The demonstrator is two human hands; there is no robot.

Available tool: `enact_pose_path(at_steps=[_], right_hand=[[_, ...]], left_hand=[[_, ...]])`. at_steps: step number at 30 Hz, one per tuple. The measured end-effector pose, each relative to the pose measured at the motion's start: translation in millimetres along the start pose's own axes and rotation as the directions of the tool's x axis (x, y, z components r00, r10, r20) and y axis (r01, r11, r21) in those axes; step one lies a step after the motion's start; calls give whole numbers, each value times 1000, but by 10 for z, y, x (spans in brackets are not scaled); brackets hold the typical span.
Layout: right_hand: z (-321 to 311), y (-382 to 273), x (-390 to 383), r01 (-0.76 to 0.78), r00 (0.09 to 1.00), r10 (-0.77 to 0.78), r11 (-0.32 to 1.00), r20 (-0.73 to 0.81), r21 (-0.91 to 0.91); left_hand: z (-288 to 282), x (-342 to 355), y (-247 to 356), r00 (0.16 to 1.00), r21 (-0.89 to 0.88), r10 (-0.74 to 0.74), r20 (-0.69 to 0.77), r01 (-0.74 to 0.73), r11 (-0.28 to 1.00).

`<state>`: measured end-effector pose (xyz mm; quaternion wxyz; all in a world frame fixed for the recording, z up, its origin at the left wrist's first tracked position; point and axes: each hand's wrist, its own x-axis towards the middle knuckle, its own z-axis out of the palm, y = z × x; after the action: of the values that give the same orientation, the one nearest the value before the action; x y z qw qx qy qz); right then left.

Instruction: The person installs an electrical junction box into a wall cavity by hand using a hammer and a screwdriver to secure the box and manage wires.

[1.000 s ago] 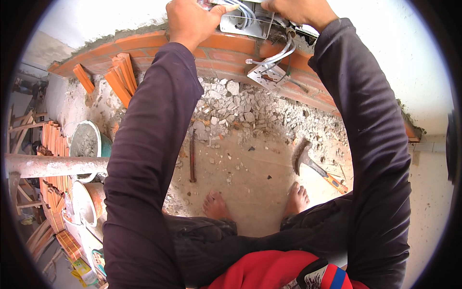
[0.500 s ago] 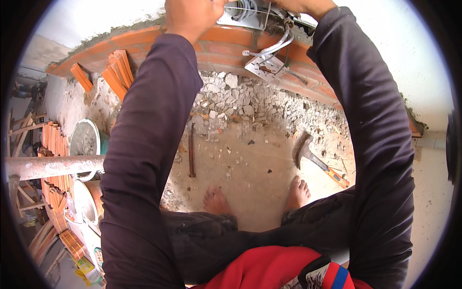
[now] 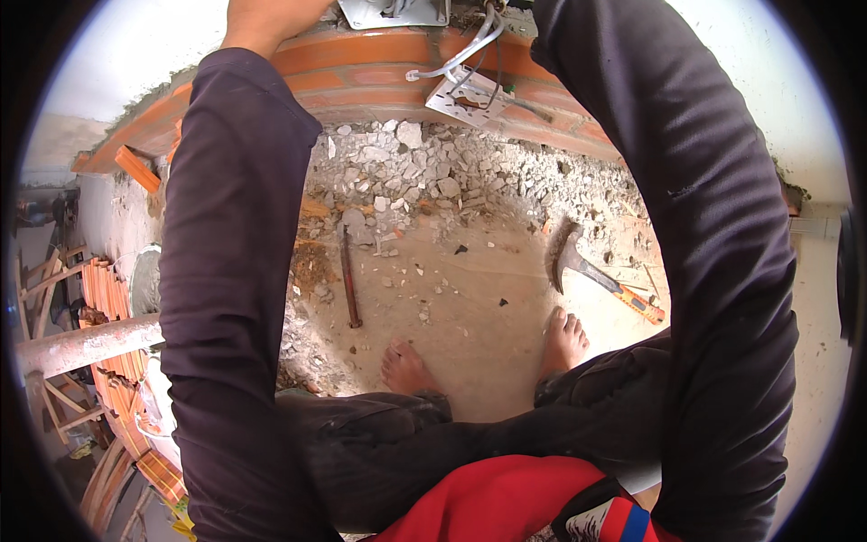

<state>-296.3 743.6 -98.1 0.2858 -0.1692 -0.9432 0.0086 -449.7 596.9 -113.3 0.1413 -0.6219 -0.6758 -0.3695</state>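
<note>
My left hand [image 3: 271,20] is at the top edge, left of the white metal electrical box [image 3: 392,13]; its fingers run out of the picture, so I cannot tell what it holds. My right sleeve reaches the top edge right of the box, with the hand out of sight. A loose white perforated plate [image 3: 452,98] hangs below against the orange brick course [image 3: 316,59], with grey cables [image 3: 474,45] and a dark wire by it.
On the rubble-strewn floor [image 3: 452,271] lie a hammer [image 3: 610,289] and a rusty steel bar [image 3: 350,280] near my bare feet. At left are a horizontal pipe [image 3: 90,345], stacked bricks [image 3: 108,289], a bucket [image 3: 147,271] and leaning bricks [image 3: 137,168].
My left hand has moved left, away from the electrical box, and my right hand has gone out of view at the top. The box sits higher and further left in the picture.
</note>
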Motion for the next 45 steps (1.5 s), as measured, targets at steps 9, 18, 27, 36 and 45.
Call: enact_pose_path(at_steps=[9, 18, 27, 36, 45], right_hand=[[-57, 28, 37, 14, 997, -12, 1000, 77, -26], [-276, 145, -64, -75, 968, 33, 984, 248, 163], [-159, 56, -246, -201, 979, 196, 906, 52, 372], [-106, 34, -300, -202, 971, 237, 901, -45, 384], [-137, 60, -294, -222, 970, 244, 904, -16, 365]], left_hand=[[46, 8, -50, 999, 8, 41, -23, -40, 999], [106, 12, 43, 998, -8, -41, -57, 41, 999], [98, -55, -7, 988, -90, -112, -109, 103, 991], [190, -94, -211, 983, 49, -126, -133, 134, 990], [231, -117, -252, 983, -19, -116, -144, 114, 993]])
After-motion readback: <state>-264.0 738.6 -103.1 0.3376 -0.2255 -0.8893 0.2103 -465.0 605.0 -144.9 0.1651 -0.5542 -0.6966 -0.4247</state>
